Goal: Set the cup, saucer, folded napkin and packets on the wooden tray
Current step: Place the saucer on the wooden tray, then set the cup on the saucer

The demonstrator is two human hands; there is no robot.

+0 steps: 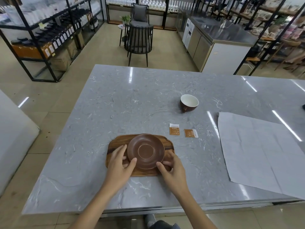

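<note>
A brown saucer [145,151] sits on the wooden tray [115,143] near the table's front edge. My left hand [119,164] grips the saucer's near-left rim, thumb on top. My right hand [171,167] grips its near-right rim the same way. A brown cup [189,103] with a white inside stands upright farther back and to the right, handle toward me. Two orange-and-white packets [174,129] [191,133] lie flat on the table just right of the tray. A large grey napkin [257,152] lies spread out, unfolded, at the right.
The grey marble table [132,100] stretches far and left of the tray. Beyond its far edge stand black chairs [139,40], shelving [41,38] on the left and a steel counter [214,40] on the right.
</note>
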